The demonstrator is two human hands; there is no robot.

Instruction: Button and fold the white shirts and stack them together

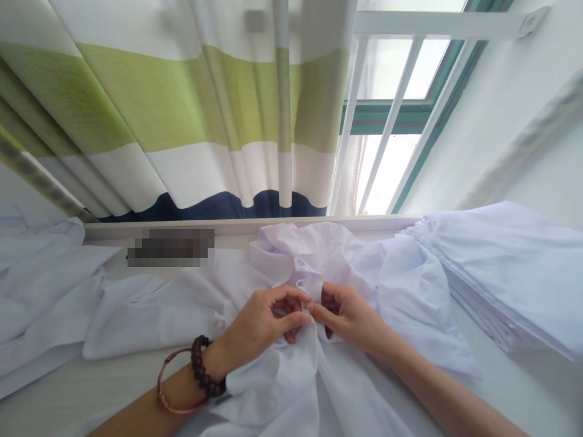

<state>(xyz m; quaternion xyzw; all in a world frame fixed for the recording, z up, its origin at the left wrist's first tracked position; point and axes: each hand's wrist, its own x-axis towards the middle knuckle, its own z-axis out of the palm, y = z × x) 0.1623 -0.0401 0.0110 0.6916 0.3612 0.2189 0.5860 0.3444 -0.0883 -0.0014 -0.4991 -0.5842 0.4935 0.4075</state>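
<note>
The green-and-white banded curtain (204, 109) hangs beyond the white shirt (286, 382), your landmark here. Under the shirt you have the pale counter (532, 388). The shirt itself lies rumpled in front of you, its collar toward the curtain. To its right sits a stack of folded white cloth (510, 267); to its left, more loose white cloth (40, 291). Your left hand (273, 312) and right hand (350, 309) meet at the shirt's front, below the collar, each pinching the fabric; whether they grip a button, you cannot tell. Left of those pinched folds, your left wrist wears a copper-coloured bangle (160, 391) and a dark beaded bracelet (199, 367).
</note>
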